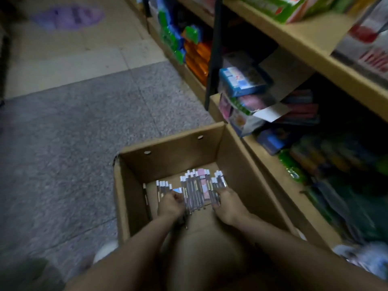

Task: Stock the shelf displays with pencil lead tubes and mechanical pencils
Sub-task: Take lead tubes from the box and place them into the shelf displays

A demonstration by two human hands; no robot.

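Both hands reached into the cardboard box (170,156) on the floor beside the shelf (277,171). The left hand (170,204) and right hand (227,204) pressed in on a loose row of pencils (196,190), fingers curled at its ends. Squeezed unevenly, the row could buckle and spill.

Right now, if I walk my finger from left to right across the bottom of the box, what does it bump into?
Left wall of the cardboard box → small row of tubes → left hand → big bundle of tubes → right hand → right wall of the box.
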